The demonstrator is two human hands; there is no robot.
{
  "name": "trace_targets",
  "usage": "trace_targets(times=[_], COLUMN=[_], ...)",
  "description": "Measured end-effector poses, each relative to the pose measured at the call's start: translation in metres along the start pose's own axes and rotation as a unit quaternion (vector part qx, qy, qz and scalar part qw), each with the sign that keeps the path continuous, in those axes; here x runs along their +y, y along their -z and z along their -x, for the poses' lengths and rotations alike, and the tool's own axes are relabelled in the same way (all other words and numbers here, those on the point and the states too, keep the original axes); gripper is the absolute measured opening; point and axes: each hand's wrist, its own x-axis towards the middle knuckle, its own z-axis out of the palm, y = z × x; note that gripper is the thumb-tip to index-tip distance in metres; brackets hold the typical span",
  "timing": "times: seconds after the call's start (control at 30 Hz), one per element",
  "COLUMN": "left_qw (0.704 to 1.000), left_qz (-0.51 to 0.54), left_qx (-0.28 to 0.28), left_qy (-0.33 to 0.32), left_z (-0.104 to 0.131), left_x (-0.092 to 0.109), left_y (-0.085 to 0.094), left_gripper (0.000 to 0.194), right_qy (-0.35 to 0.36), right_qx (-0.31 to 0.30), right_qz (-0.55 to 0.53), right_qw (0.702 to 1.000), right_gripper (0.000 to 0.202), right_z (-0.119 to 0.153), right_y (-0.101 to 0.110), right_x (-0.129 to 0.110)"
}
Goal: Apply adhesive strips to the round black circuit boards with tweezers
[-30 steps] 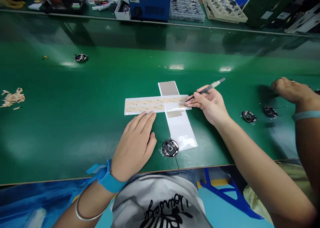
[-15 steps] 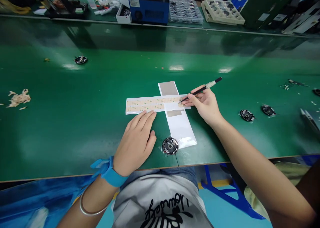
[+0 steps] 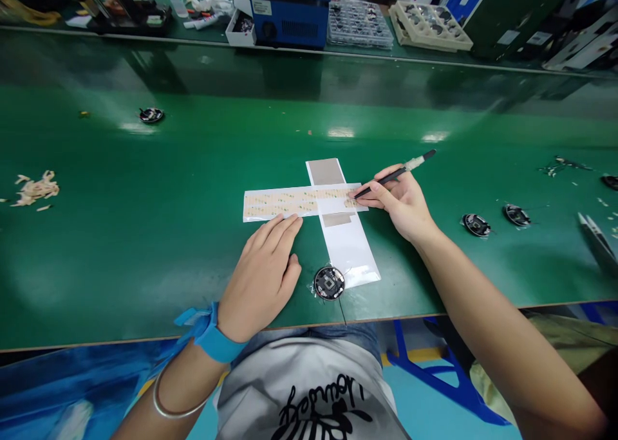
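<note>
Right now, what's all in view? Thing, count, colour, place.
Bench: 1, green, mid-frame
Shelf: 1, green, behind bench
Sheet: 1, white with grey patches, bench centre
Patterned strip: 1, white and tan, across sheet
Slim tool: 1, black, over strip's right end
Round boards: at least 4, black, near edge, upper left, two at right
Scraps: pile, tan, left
Tweezers: 1, silver, right edge
Wires: cluster, dark, upper right
Boxy device: 1, blue, shelf
Trays: 2, transparent and cream, shelf
Shelf oddments: many, mixed colours, not countable
Wristband: 1, blue, left arm
Left hand: 1, bare, at strip's edge
Right hand: 1, holding tool
</note>
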Motion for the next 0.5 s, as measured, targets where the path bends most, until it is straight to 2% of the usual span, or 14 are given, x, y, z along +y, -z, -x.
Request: trace_targets(times=[0.13, 0.27, 0.4, 0.5], left_qw=[1.0, 0.989, 0.976, 0.973], left_qz=[-0.019, -0.081, -0.134, -0.149], left_qx=[0.003, -0.037, -0.077, -0.073], left_qy=[-0.022, -0.115, -0.152, -0.162], left_z=[-0.004, -0.026, -0.057, -0.069], left_x=[0.008, 0.026, 0.034, 0.03], left_y=[0.009, 0.013, 0.006, -0.002], left_gripper=[0.051, 0.051, 0.052, 0.049], right_qy=[0.021, 0.032, 0.03, 0.023], right_qx=[-0.001, 0.019, 0.024, 0.03], right_qz=[0.014, 0.021, 0.03, 0.028], right_qw=[1.0, 0.999, 0.999, 0.999], right_gripper=[0.039, 0.038, 0.033, 0.029], right_z=[0.001, 0.0, 0.002, 0.005], right_y=[-0.002, -0.004, -0.006, -0.007], right_x=[0.001, 0.005, 0.007, 0.005])
